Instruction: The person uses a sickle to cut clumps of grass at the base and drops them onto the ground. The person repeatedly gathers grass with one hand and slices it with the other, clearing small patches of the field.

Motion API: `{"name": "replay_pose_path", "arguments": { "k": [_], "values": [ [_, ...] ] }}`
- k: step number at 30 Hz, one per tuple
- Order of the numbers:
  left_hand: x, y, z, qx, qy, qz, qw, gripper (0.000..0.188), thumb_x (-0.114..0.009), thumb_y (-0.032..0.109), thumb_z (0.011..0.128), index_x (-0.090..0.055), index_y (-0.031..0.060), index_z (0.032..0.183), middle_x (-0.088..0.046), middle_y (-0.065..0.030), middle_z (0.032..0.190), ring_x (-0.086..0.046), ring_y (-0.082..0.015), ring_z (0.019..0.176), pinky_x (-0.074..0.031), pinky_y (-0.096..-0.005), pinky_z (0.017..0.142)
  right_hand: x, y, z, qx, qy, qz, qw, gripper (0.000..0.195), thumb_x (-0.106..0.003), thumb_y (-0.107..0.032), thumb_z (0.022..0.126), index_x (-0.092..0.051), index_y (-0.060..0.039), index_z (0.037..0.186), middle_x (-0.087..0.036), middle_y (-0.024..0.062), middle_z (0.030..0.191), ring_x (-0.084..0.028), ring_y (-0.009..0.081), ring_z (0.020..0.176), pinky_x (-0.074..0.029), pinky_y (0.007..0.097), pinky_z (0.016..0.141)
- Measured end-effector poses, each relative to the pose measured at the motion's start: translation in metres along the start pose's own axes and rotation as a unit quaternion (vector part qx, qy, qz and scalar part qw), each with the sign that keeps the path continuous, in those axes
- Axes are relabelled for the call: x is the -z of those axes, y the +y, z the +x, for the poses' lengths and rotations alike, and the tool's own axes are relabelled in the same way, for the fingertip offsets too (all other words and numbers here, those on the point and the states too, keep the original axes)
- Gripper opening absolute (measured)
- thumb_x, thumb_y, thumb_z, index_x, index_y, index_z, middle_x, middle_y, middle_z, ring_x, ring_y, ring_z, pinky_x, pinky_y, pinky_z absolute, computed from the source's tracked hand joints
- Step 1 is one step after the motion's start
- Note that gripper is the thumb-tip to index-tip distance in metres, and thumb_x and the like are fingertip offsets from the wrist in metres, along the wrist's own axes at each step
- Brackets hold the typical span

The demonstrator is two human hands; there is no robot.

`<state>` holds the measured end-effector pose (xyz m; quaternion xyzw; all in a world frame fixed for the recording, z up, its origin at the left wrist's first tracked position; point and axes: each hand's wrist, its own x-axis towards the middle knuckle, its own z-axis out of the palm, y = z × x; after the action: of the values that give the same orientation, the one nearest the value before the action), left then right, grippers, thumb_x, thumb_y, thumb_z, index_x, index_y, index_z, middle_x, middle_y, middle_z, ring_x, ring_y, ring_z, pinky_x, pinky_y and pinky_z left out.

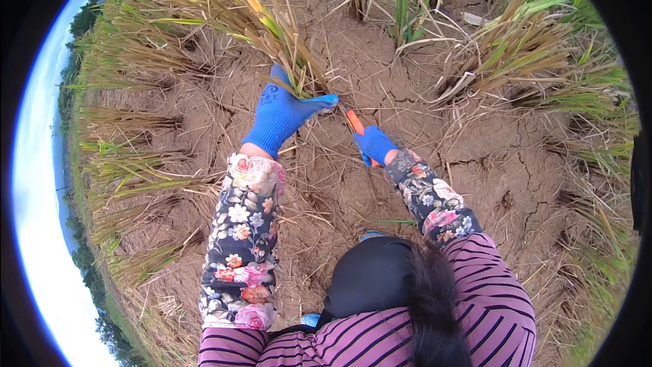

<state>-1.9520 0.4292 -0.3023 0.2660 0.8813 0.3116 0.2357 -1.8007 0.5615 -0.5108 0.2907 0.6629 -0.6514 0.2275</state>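
My left hand (285, 107), in a blue work glove, is closed around the lower stems of a clump of cut, yellow-green stalks (290, 46), probably rice; its thumb points right across the base. Just right of it, my right hand (373, 143), also in a blue glove, grips an orange-handled tool (355, 121). The tool's dark, thin end reaches up-left towards the base of the clump near my left thumb; the shape of its blade cannot be made out. Floral sleeves cover both forearms.
Cracked brown soil (356, 183) with scattered straw lies under my hands. Cut stubble clumps (137, 51) line the left side, and more stubble (524, 51) stands at the right. Green-leaved plants (407, 5) grow at the top. Parts of blue footwear (310, 319) show below me.
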Motion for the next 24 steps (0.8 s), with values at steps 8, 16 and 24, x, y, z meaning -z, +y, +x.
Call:
{"name": "replay_pose_path", "arguments": {
  "k": [8, 16, 24],
  "values": [
    [-0.061, -0.08, 0.053, -0.042, 0.185, -0.378, 0.906, 0.024, -0.071, 0.004, 0.086, -0.065, -0.0015, 0.108, -0.068, -0.0062, 0.101, -0.062, -0.0122, 0.083, -0.052, -0.0266, 0.074, -0.014, -0.012, -0.01, 0.036, 0.051, -0.102, 0.993, 0.037, -0.054, -0.031, 0.09, -0.064, 0.0044, 0.085, -0.06, 0.0155, 0.057, -0.065, 0.0282, 0.054, -0.049, 0.0414, 0.046],
    [0.022, -0.124, -0.051, 0.143, 0.314, -0.396, 0.851, 0.018, -0.068, 0.024, 0.09, -0.072, 0.0089, 0.099, -0.064, 0.0005, 0.082, -0.056, -0.0079, 0.061, -0.041, -0.0239, 0.045, -0.003, 0.07, -0.168, -0.057, -0.044, -0.063, 0.995, 0.039, -0.056, -0.036, 0.092, -0.06, 0.0032, 0.09, -0.06, 0.0141, 0.065, -0.06, 0.0243, 0.048, -0.047, 0.0391, 0.047],
    [0.093, -0.137, -0.305, 0.206, 0.254, -0.32, 0.889, 0.018, -0.062, 0.01, 0.093, -0.064, 0.0057, 0.111, -0.066, -0.0019, 0.093, -0.062, -0.0081, 0.078, -0.048, -0.0218, 0.059, -0.005, 0.11, -0.173, -0.029, -0.004, -0.034, 0.999, 0.036, -0.062, -0.036, 0.092, -0.059, 0.0, 0.087, -0.058, 0.0094, 0.064, -0.058, 0.0205, 0.052, -0.045, 0.0364, 0.049]
  ]
}}
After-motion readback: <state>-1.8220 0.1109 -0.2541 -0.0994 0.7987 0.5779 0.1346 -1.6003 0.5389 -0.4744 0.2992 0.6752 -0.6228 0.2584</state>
